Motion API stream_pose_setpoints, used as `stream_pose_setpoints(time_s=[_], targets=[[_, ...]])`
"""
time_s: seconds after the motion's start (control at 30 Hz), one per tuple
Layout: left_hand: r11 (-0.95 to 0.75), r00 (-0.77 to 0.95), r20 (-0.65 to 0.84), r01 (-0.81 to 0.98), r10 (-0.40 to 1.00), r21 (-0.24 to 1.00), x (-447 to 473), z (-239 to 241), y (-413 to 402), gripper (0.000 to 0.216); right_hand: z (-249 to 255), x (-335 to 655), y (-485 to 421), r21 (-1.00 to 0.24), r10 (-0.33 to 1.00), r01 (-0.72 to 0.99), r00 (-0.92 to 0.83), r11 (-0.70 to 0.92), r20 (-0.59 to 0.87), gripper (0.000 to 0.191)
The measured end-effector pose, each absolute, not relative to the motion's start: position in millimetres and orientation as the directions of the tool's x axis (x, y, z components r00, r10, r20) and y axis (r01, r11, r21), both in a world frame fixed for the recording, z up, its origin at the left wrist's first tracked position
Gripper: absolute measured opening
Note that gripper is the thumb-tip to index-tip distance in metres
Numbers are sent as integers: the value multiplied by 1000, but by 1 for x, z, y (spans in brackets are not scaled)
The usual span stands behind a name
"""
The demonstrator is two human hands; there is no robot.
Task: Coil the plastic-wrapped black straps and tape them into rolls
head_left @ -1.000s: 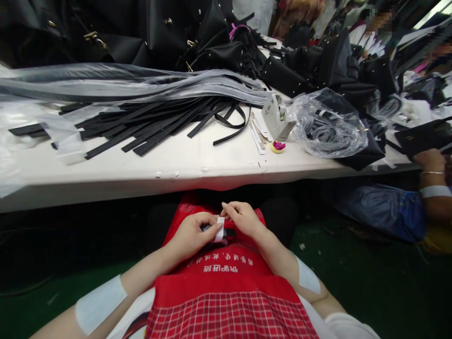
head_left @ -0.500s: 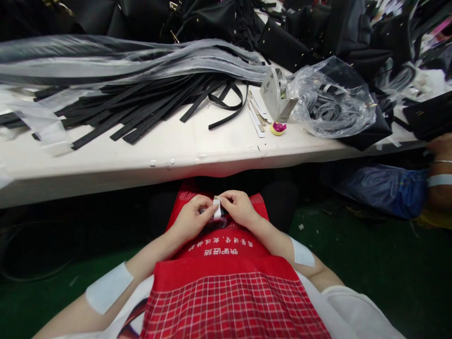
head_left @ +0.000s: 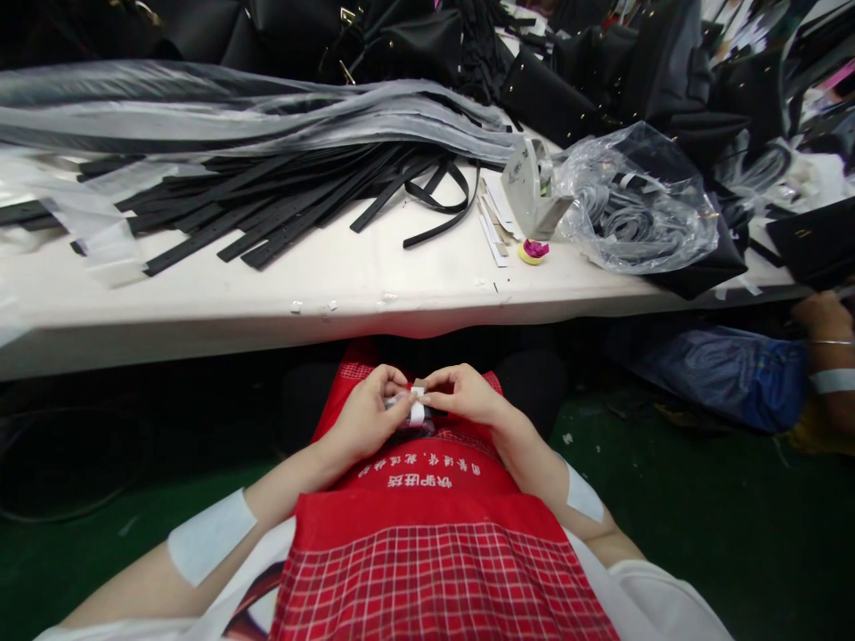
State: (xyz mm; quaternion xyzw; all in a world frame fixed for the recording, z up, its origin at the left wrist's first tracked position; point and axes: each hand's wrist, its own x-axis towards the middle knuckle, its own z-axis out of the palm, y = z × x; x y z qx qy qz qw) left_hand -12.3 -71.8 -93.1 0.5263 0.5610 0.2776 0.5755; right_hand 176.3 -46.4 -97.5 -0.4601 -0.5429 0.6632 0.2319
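Over my lap, my left hand [head_left: 374, 411] pinches a small white paper strip [head_left: 418, 411] from the left side. My right hand [head_left: 468, 397] is closed, its thumb and fingertips on the strip's upper right edge. A brownish end shows at the top of the strip. Something small and dark, partly glossy, lies under and beside it; my fingers hide most of it, so I cannot tell its kind. Both hands are just above the red apron [head_left: 427, 512], in front of the table edge.
Ahead is a white table [head_left: 321, 289] bearing black straps [head_left: 294, 209], plastic-wrapped strips [head_left: 267, 120], a grey tape dispenser [head_left: 527, 191], paper strips [head_left: 492, 231], a yellow tub with pink bits [head_left: 533, 252] and a clear bag [head_left: 641, 209]. Another person's hand [head_left: 823, 316] is at far right.
My right hand has drawn slightly to the right, and its fingers have shifted on the strip. My left hand keeps its pinch. The whole view has shifted slightly.
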Motion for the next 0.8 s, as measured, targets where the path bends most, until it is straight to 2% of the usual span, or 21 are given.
stream_pose_setpoints(time_s=[0.23, 0.33, 0.4, 0.5, 0.57, 0.63, 0.7, 0.8], targets=[[194, 276, -342, 450, 898, 872, -11, -83, -71, 34, -94, 178, -44, -923, 781, 257, -495, -286, -380, 22], [168, 406, -427, 536, 808, 827, -12, -80, -69, 34, -93, 180, -44, -926, 783, 260, -498, -273, -371, 19], [187, 456, -463, 529, 760, 828, -13, -81, -68, 33, -91, 180, -45, -928, 785, 282, -506, -242, -358, 15], [263, 465, -473, 446, 748, 855, -13, -85, -65, 31, -86, 178, -51, -902, 835, 431, -493, -9, -244, 11], [356, 458, -500, 367, 735, 859, -14, -88, -63, 31, -83, 176, -56, -816, 861, 536, -499, 218, -97, 17], [436, 426, -519, 282, 741, 855, -16, -89, -58, 33, -82, 175, -59, -735, 836, 547, -547, 401, 48, 26], [483, 400, -507, 169, 763, 859, -18, -87, -49, 36, -80, 176, -60, -701, 800, 510, -583, 498, 143, 35], [540, 378, -489, -37, 786, 841, -18, -82, -34, 39, -77, 176, -57, -673, 795, 502, -565, 544, 221, 53]])
